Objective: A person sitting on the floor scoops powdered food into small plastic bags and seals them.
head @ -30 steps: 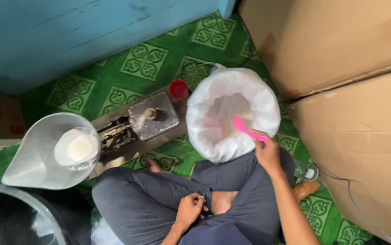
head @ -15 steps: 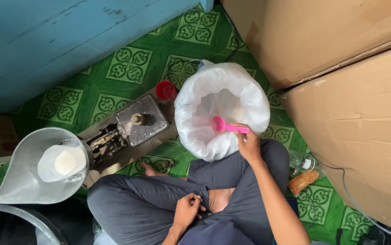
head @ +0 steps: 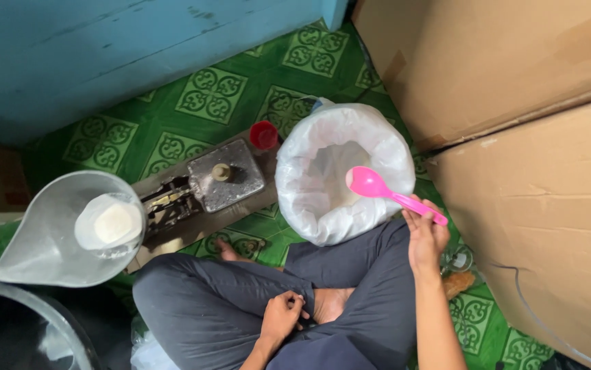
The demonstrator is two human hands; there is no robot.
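1. The right hand (head: pixel 427 236) grips a pink spoon (head: pixel 378 188), its bowl over the open white sack (head: pixel 340 171) on the floor.
2. The left hand (head: pixel 283 316) rests curled on the lap, holding nothing.
3. Step in hand, as judged: scooping powder; the next move calls for lowering the spoon steadily.

— We saw a glossy pink plastic spoon (head: pixel 378 188) in the right hand (head: pixel 426 236), over a sack (head: pixel 340 171) of thin, crinkled white plastic film.

— And the scale (head: pixel 206 188)? We took it for dull, worn metal, with a smooth translucent plastic scoop (head: pixel 49 233) beside it.

— Yes. The boxes (head: pixel 528 137) were matt brown cardboard, the floor (head: pixel 206 96) a slightly shiny green patterned sheet, the wall (head: pixel 103 48) scuffed blue paint.

— Our trousers (head: pixel 206 308) were soft, matt dark cloth under the left hand (head: pixel 282 318).
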